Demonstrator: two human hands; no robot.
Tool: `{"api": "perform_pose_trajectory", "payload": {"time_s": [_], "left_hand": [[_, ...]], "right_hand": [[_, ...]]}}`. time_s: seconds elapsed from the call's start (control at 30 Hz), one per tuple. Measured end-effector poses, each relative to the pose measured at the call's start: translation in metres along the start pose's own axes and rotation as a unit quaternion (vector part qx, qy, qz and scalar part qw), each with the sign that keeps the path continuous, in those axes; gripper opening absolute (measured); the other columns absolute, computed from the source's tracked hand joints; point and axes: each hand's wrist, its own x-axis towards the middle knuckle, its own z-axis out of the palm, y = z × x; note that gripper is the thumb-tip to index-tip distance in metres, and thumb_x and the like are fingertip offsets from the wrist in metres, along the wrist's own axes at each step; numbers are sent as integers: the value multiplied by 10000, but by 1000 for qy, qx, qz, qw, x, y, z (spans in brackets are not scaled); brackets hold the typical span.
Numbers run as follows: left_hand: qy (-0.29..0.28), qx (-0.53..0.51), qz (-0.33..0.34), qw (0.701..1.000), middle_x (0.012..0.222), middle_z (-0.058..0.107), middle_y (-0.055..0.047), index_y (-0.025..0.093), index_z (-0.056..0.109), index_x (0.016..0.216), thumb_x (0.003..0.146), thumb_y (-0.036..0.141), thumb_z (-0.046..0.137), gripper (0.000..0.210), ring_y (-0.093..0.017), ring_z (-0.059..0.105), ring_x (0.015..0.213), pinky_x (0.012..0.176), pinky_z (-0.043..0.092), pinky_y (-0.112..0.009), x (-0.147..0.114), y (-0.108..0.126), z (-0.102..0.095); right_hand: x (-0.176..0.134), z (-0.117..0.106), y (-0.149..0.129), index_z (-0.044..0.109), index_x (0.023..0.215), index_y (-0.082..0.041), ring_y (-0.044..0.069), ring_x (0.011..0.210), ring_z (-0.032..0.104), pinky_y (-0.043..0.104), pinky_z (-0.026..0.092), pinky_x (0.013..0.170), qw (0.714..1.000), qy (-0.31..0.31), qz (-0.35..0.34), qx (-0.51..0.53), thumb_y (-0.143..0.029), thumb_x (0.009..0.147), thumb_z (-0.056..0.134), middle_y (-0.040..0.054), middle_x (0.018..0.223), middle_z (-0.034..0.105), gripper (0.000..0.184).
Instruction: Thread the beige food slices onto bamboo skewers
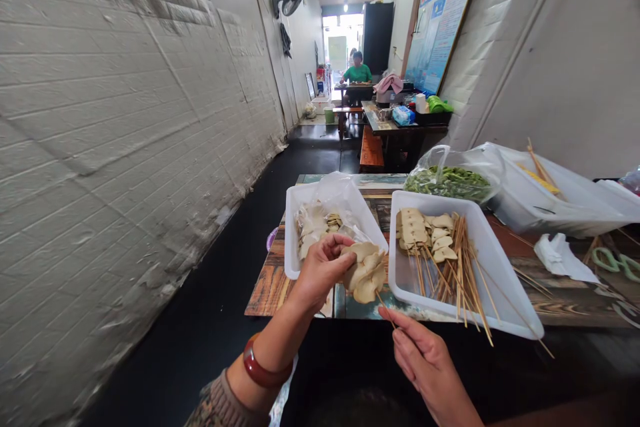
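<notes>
Pale, thin food slices (366,275) are bunched on a wooden skewer (383,300) in front of me. The fingers of my left hand (324,268) pinch the slices at their left side. Below them, my right hand (423,353) grips the skewer's lower end between thumb and fingers. Behind my left hand stands a white tray (294,213) with more slices, partly under clear plastic. To the right, another white tray (500,273) holds finished-looking skewers of slices (425,233) and a bundle of bare wooden sticks (465,273), several poking over its near edge.
Green vegetables (450,181) in a clear bag sit behind the right tray. Beside them is a larger white bin (520,203). A crumpled white bag (563,257) and green-handled scissors (613,261) lie at right. Farther back, a person in green (357,72) sits at a table.
</notes>
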Motion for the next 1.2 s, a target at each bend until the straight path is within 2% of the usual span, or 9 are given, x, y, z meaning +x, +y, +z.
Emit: {"api": "perform_pose_trajectory", "payload": {"time_s": [0.17, 0.3, 0.53, 0.67, 0.83, 1.07, 1.2], "left_hand": [[5, 1, -6, 1000, 580, 597, 50, 165, 616, 811, 604, 250, 783, 279, -58, 489, 485, 483, 339, -171, 3, -3, -1], [-2, -3, -12, 1000, 606, 621, 41, 167, 613, 833, 598, 266, 792, 311, -67, 516, 487, 483, 355, -175, 6, -6, -4], [-8, 10, 10, 1000, 598, 610, 40, 153, 637, 836, 618, 281, 803, 302, -69, 521, 502, 505, 355, -181, 24, -16, -16], [-19, 10, 30, 999, 596, 606, 38, 138, 653, 841, 619, 262, 811, 299, -65, 523, 525, 540, 371, -179, 39, -18, -24], [-37, 13, 30, 999, 597, 618, 23, 129, 656, 813, 603, 283, 827, 311, -72, 518, 514, 506, 360, -181, 57, -18, -30], [-24, 21, 31, 999, 641, 639, 25, 147, 655, 864, 623, 282, 824, 324, -79, 537, 558, 520, 387, -171, 74, -23, -32], [-11, 28, 33, 999, 636, 626, 35, 150, 663, 868, 609, 288, 831, 339, -78, 521, 550, 503, 373, -170, 78, -23, -30]], "right_hand": [[0, 0, 0, 706, 1179, -159, 63, 427, 251, 212, 204, 404, 1000, 22, 4, 8, -559, 817, 662, -98, 513, 280, 542], [1, 2, -1, 694, 1194, -152, 62, 434, 279, 217, 210, 418, 1000, 17, 8, 5, -566, 830, 638, -78, 547, 361, 554], [11, 12, 2, 648, 1243, -122, 72, 437, 292, 219, 217, 440, 1000, 11, -6, -21, -546, 873, 583, -97, 526, 319, 566], [22, 19, 2, 609, 1281, -115, 73, 442, 304, 214, 218, 438, 999, 7, -20, -29, -536, 888, 561, -101, 519, 327, 578], [41, 25, 2, 606, 1261, -107, 77, 439, 319, 207, 207, 411, 999, 11, -41, -30, -557, 879, 554, -99, 521, 338, 593], [67, 24, 6, 621, 1220, -107, 60, 377, 325, 192, 247, 389, 995, -16, -66, -71, -522, 916, 481, -100, 469, 407, 533], [75, 21, 8, 624, 1191, -95, 61, 353, 327, 196, 251, 385, 996, -32, -59, -51, -524, 899, 479, -114, 446, 382, 538]]}}
